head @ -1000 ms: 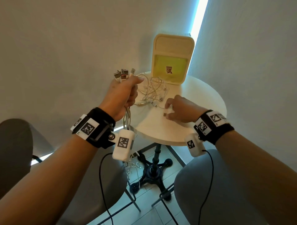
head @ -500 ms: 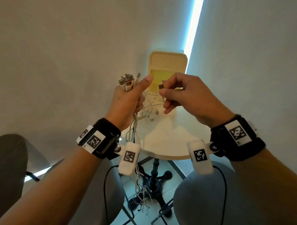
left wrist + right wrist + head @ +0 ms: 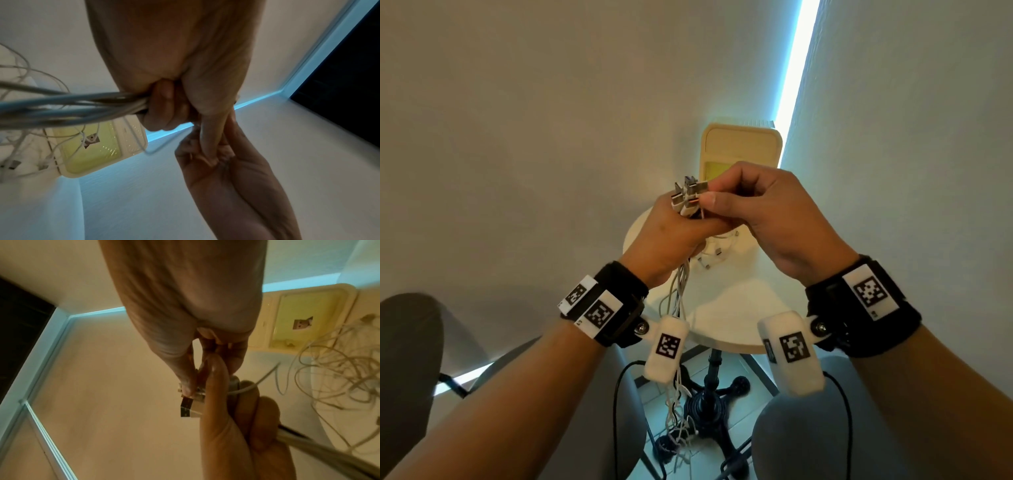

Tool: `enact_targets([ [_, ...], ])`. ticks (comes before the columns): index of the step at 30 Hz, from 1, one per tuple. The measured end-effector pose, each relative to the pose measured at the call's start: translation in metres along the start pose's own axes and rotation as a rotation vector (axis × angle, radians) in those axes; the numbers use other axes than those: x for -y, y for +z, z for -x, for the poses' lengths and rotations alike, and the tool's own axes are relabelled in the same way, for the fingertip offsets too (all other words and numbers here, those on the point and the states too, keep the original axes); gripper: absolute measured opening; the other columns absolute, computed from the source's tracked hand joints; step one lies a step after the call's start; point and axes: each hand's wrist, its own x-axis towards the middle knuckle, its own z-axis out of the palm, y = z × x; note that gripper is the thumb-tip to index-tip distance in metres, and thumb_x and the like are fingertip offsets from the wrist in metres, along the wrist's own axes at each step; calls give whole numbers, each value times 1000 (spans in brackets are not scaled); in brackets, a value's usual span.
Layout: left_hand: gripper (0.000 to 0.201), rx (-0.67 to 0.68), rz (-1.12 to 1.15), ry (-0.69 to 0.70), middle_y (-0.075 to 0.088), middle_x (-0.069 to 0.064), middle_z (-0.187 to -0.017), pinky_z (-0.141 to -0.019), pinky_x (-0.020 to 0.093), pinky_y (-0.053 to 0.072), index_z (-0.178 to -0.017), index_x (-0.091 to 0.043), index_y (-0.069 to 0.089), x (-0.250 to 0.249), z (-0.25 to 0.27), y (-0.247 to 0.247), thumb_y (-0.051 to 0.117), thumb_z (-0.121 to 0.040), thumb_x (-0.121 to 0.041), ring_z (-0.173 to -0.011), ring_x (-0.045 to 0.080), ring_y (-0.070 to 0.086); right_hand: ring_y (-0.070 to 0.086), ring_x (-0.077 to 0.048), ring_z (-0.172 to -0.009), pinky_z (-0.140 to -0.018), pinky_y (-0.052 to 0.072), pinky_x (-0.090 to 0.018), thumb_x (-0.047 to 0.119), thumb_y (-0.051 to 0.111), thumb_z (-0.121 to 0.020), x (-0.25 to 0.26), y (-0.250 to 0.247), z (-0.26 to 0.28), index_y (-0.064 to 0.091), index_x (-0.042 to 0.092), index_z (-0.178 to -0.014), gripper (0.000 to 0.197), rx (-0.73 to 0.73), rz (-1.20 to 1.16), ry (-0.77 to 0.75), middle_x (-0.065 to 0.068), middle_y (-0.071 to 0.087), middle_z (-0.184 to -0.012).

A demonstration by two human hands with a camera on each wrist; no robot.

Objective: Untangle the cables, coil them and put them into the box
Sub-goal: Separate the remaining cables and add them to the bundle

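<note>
We see the left hand fisted round a bundle of white cables, raised above the round bench. Their metal plugs stick up out of the fist, and the loose lengths hang down past the bench edge toward the floor. The right hand meets it at the top, thumb and forefinger pinching one plug against the cluster; which cable that plug belongs to we cannot make out. More cables lie in a loose tangle on the bench behind the hands. The cream box stands at the far edge of the bench, tipped so its yellow inside faces us.
</note>
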Motion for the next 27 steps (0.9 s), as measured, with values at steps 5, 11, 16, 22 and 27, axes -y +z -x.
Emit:
enact_targets([
  [5,34,-168,15,-114,44,0,-58,-49,26,25,-69,-29,67,-1,-3,2,67,-100,-15,-51,12,31,66,-23,-93,-83,58,-36,19,84,-89,-3,6,-7,76,19,-96,11,-48,101,-57,-22,68,-106],
  [11,33,-104,-186,-140,57,7,-70,-56,25,41,-93,-26,75,-16,-3,7,52,-109,-9,-61,12,58,54,-4,-134,-102,53,-20,40,50,-110,19,20,-14,55,32,-149,40,159,459,-164,10,55,-149],
  [16,23,-149,-10,-164,58,3,-88,-77,23,53,-116,-5,65,-14,-7,6,44,-111,-13,-78,10,57,47,-12,-140,-109,46,-23,48,35,-113,22,28,-23,35,28,-164,55,294,705,-138,4,43,-164],
  [22,43,-219,159,-178,28,-5,-55,-43,23,24,-67,-24,42,-18,-14,-21,64,-101,-10,-48,14,21,65,-13,-89,-80,56,-38,16,54,-102,-10,-4,-47,62,25,-143,43,91,465,-69,2,68,-111],
  [27,49,-107,269,-109,20,-6,-54,-40,20,18,-69,-25,26,-45,-17,-34,57,-104,-11,-45,13,13,57,4,-68,-70,48,-20,22,69,-97,-56,-1,-45,69,38,-126,33,573,806,107,12,64,-81],
])
